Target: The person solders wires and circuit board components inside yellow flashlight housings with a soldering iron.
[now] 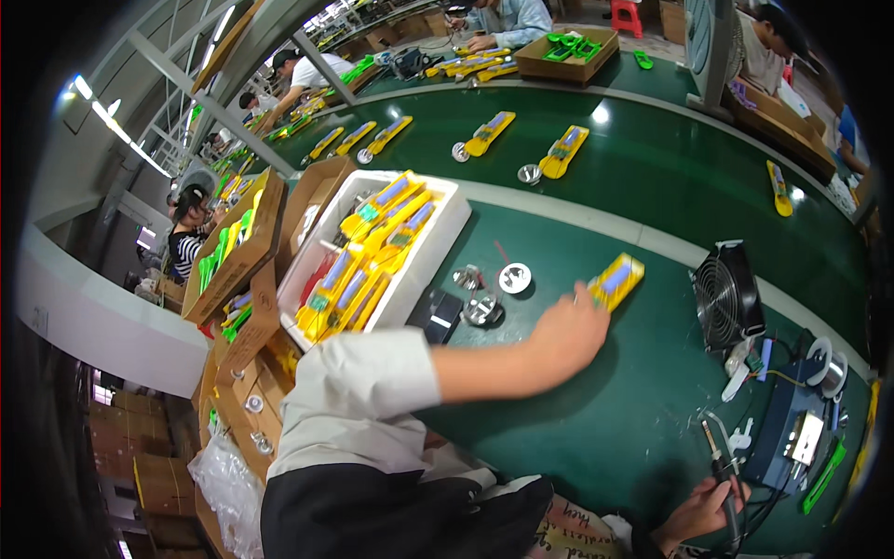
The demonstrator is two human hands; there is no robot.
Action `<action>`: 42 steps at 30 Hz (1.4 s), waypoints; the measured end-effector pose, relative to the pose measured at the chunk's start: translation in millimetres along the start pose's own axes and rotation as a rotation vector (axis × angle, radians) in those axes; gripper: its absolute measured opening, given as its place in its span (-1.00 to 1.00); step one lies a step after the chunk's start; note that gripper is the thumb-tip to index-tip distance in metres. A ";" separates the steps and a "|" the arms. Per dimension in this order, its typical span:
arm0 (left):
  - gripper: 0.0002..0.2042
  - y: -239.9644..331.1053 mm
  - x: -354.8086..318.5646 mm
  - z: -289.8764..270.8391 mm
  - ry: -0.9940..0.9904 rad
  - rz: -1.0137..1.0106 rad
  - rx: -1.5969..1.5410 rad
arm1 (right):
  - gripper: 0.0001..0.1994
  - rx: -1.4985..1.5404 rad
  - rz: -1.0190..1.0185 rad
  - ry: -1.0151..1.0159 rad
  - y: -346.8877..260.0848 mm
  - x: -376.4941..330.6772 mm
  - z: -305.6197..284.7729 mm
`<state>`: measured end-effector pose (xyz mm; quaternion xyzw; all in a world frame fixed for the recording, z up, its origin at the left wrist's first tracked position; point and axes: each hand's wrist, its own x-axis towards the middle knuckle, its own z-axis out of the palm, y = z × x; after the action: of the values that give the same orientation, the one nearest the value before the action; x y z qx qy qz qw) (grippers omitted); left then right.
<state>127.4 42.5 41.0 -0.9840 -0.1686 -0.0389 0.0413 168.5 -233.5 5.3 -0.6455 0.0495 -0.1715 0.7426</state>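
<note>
My left hand (570, 337) reaches across the green bench top, its fingers closed on the near end of a yellow plastic housing (626, 277). A purple cylindrical battery lies inside that housing. Low on the right, my right hand (700, 514) grips a soldering iron (719, 464) by its handle, with the tip pointing up and away. Left of my left hand lie a round white disc (514, 278) and clear-and-silver round lamp parts (482, 307). Beside them is a black rectangular block (436, 317).
A white foam box (453, 207) full of yellow housings stands left, near cardboard boxes (244, 270). Along the far side runs a green conveyor (652, 149) carrying several housings. A black fan (726, 296), blue soldering station (780, 438) and solder spool (827, 367) stand right. Other people work beyond.
</note>
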 end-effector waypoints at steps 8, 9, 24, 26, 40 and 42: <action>-0.81 10.0 -132.5 -9.7 0.090 0.021 -0.340 | -0.85 0.140 -0.114 -0.099 2.7 -1.8 -12.1; -0.80 3.6 -134.3 -11.1 0.147 0.030 -0.451 | -0.85 0.129 -0.122 -0.088 1.2 -5.1 -15.8; -0.89 -69.5 -125.6 25.5 0.024 -0.329 -0.338 | -0.87 -0.021 -0.052 -0.101 -0.7 -50.3 -31.1; -0.87 -65.0 -127.6 27.8 0.105 -0.319 -0.356 | -0.86 -0.049 -0.054 -0.096 -3.2 -53.5 -28.9; -0.95 -19.6 -153.0 24.5 0.447 -0.386 -1.060 | -0.85 -0.219 -0.103 -0.230 18.7 -52.4 -27.0; -0.95 -19.9 -150.9 28.2 0.471 -0.364 -1.052 | -0.88 -0.226 -0.111 -0.230 19.6 -56.0 -20.6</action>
<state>-19.4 14.3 0.7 -0.7928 -0.2788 -0.3403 -0.4218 113.7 -232.9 -25.4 -0.7420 -0.0523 -0.1305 0.6555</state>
